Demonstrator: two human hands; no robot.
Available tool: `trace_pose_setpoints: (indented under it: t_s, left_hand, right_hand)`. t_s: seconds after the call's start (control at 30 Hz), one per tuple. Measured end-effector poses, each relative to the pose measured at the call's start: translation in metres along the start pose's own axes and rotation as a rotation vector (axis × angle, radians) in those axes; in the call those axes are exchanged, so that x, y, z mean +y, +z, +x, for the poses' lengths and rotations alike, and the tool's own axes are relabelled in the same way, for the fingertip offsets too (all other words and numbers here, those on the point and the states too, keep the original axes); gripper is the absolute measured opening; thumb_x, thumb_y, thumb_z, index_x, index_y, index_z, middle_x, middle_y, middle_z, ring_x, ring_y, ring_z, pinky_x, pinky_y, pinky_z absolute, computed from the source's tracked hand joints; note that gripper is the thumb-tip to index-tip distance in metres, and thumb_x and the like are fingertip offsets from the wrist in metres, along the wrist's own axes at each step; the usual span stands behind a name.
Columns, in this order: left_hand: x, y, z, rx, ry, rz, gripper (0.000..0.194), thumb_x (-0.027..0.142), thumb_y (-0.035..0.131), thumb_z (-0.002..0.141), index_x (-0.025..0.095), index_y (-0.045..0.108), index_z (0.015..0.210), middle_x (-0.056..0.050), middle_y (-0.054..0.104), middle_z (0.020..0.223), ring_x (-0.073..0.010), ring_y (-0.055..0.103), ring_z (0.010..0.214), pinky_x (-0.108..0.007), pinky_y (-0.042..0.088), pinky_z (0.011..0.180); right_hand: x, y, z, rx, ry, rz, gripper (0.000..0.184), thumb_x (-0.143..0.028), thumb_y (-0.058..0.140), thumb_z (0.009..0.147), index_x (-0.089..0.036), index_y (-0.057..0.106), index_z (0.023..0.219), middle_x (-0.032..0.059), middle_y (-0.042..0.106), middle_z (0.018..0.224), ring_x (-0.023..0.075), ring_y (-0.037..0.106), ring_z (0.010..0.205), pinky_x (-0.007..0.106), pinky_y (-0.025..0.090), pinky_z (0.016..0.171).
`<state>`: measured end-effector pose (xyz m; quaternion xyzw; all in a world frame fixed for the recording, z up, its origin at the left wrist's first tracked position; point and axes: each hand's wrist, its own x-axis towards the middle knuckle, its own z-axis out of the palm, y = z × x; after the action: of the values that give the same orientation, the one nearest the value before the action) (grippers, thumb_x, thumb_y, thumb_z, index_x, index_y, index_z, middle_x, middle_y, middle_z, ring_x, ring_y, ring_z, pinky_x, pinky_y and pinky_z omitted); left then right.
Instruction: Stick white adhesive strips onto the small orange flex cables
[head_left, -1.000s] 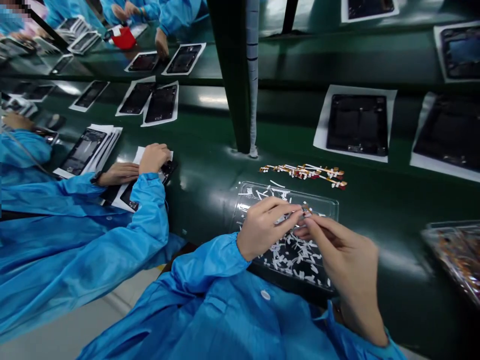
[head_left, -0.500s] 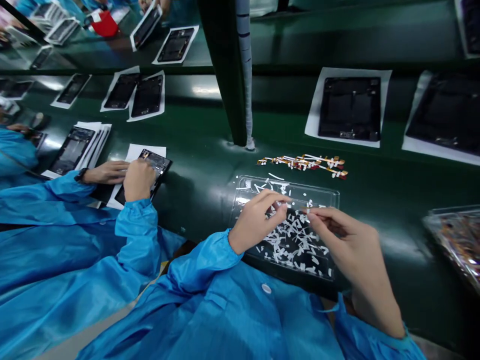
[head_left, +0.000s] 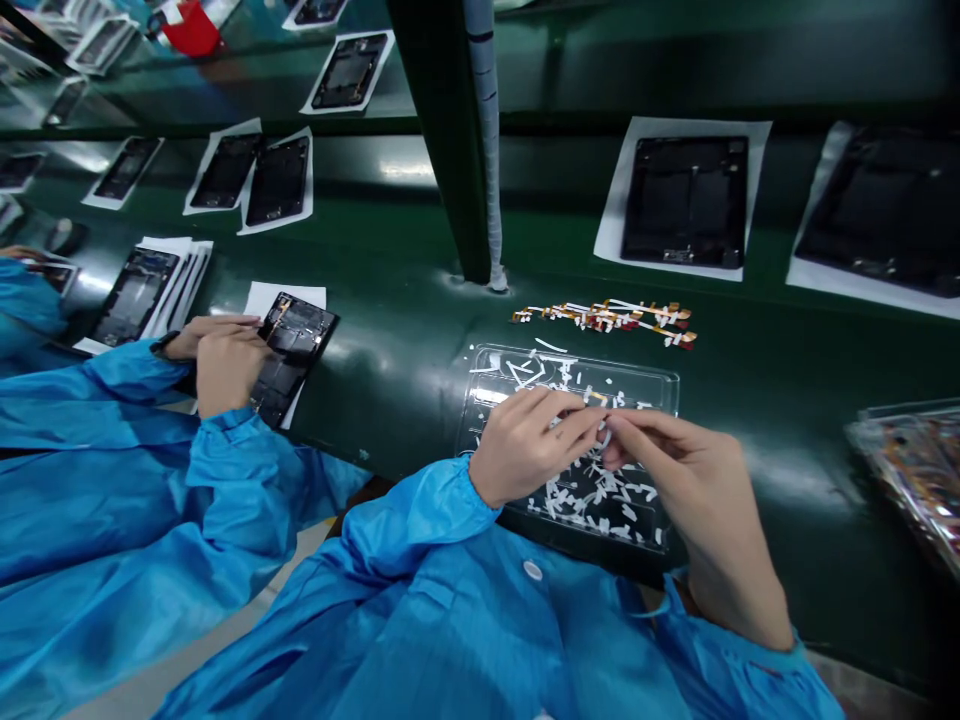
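Note:
Over a clear plastic tray (head_left: pixel 667 385) strewn with white paper-like scraps (head_left: pixel 577 500), my two hands meet fingertip to fingertip. My left hand (head_left: pixel 529 445) is closed in a pinch. Opposite it, my right hand (head_left: pixel 686 480) also pinches, thumb against forefinger. A thin orange flex cable (head_left: pixel 596 396) shows just above the left fingers; most of it is hidden by them. Behind the tray lies a loose row of orange and white flex cables (head_left: pixel 607 316).
At the far right stands a clear tray of flex cables (head_left: pixel 911 450). A green post (head_left: pixel 450 150) rises behind the work surface. Black device housings (head_left: pixel 686 200) on white sheets line the raised ledge. On my left, a co-worker's hands (head_left: pixel 229 365) work over another housing (head_left: pixel 296 345).
My fingertips, apart before, have come together over the tray, the left hand moving right. The co-worker's near hand has shifted left, uncovering more of the housing. The view has shifted slightly.

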<state>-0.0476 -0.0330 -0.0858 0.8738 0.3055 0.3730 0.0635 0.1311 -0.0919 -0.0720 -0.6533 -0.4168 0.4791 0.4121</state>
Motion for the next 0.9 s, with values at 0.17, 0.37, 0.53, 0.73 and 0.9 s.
trace_pose_setpoints:
  t_s: [0.17,0.37,0.53,0.73,0.9]
  left_hand:
    - [0.0,0.003,-0.004,-0.024,-0.062,0.032,0.01,0.022,0.064,0.096,0.018,0.07,0.103,-0.003,0.073,0.092,-0.015,0.067,0.082,-0.03,0.055,0.074]
    - [-0.001,0.001,-0.006,-0.084,-0.074,0.048,0.012,0.022,0.064,0.095,0.018,0.07,0.104,-0.003,0.073,0.093,-0.0162,0.068,0.084,-0.03,0.056,0.077]
    - [0.0,0.003,-0.003,-0.076,-0.061,0.071,0.008,0.019,0.061,0.095,0.016,0.068,0.098,-0.003,0.071,0.09,-0.0156,0.067,0.081,-0.029,0.055,0.074]
    - [-0.015,-0.005,-0.008,-0.156,-0.293,-0.187,0.01,0.012,0.057,0.089,0.015,0.066,0.09,-0.004,0.068,0.09,-0.0152,0.066,0.081,-0.027,0.054,0.069]
    - [-0.018,-0.012,-0.004,-0.303,-0.581,-0.726,0.027,0.015,0.061,0.087,0.018,0.07,0.113,-0.006,0.069,0.103,-0.0116,0.067,0.08,-0.02,0.051,0.058]
  right_hand:
    - [-0.002,0.005,-0.001,-0.015,-0.028,-0.005,0.028,-0.046,0.072,0.089,-0.021,0.079,0.1,0.0015,0.071,0.065,0.017,0.068,0.059,0.029,0.06,0.061]
    - [-0.004,0.008,-0.002,-0.016,-0.004,0.022,0.028,-0.046,0.073,0.088,-0.021,0.08,0.1,0.0011,0.072,0.065,0.0162,0.069,0.059,0.028,0.059,0.062]
    - [-0.002,0.009,-0.002,-0.033,0.004,0.014,0.029,-0.047,0.071,0.089,-0.021,0.078,0.101,0.0004,0.071,0.066,0.0156,0.068,0.061,0.027,0.057,0.063]
    - [0.005,-0.004,-0.003,0.009,-0.033,-0.179,0.028,-0.049,0.067,0.091,-0.022,0.075,0.095,0.003,0.074,0.085,0.0171,0.065,0.073,0.028,0.05,0.064]
    - [0.002,-0.006,-0.003,-0.072,-0.057,-0.217,0.025,-0.048,0.064,0.094,-0.025,0.075,0.095,0.001,0.073,0.085,0.0176,0.064,0.077,0.028,0.048,0.068]
